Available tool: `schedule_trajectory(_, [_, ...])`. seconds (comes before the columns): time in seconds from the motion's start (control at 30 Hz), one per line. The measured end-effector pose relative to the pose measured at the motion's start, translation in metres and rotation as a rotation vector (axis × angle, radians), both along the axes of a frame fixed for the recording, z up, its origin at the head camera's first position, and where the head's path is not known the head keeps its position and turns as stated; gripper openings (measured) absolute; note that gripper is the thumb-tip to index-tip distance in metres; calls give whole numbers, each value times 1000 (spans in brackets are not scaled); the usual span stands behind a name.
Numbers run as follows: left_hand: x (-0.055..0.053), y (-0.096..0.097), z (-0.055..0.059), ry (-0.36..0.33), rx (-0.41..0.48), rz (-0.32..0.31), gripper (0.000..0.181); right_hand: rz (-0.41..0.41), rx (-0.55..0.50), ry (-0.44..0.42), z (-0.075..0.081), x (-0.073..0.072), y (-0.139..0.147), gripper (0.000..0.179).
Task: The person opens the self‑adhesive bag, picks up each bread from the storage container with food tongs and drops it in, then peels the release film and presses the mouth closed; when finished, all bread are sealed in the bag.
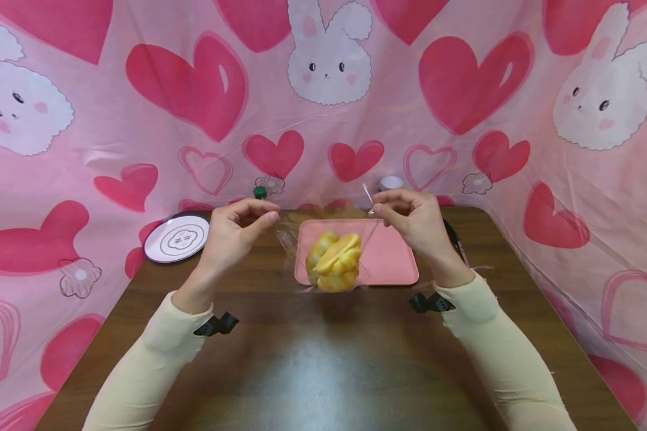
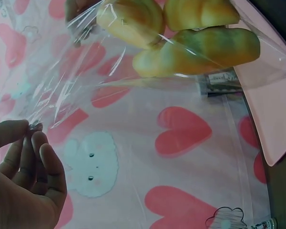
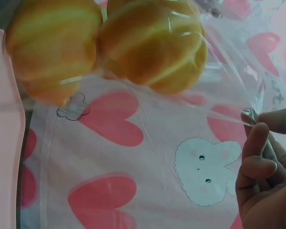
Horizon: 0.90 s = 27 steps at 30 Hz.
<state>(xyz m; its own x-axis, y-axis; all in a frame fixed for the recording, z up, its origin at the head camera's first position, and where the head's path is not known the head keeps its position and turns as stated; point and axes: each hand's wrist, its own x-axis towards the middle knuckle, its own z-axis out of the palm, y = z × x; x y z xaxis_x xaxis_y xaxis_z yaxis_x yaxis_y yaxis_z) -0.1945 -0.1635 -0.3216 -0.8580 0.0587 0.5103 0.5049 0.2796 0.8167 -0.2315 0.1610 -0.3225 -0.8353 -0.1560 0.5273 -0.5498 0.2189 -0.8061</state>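
Between my hands hangs a clear plastic bag [image 2: 109, 90] with several yellow-brown bread rolls [image 1: 336, 263] in it. My left hand [image 1: 232, 233] pinches one upper side of the bag between thumb and fingertips. On the other side, my right hand [image 1: 415, 221] pinches the plastic the same way, and a thin pale sliver sticks up beside its fingertips. The bread sits low in the bag, in front of the pink tray [image 1: 390, 257] in the head view. In the right wrist view, the stretched plastic [image 3: 229, 90] runs from the rolls to the pinching fingers.
A white plate [image 1: 159, 242] with a drawn pattern stands at the table's left edge. At the back are a green cap [image 1: 260, 192] and a white round lid [image 1: 391, 181]. A dark slim object [image 1: 454, 236] lies partly behind the right wrist. A pink heart-print cloth surrounds the wooden table [image 1: 302, 371].
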Motion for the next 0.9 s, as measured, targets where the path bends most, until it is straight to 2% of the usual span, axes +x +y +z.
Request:
schedule_trajectory(0.33, [-1,-2,3,-14,-35,-23,21,74,37,2,-2,-1,4,16])
schedule_trajectory(0.57, [-2,-6,7,7,-42,-23,23,65,80,6,0,-2,9,19])
schedule_trajectory(0.73, [-2,-11,9,28,-21,-35,25,83,40,35,0,-4,14,17])
schedule_trajectory(0.9, [-3,-13,10,41,-6,-76,23,107,29,48,1,-4,17,16])
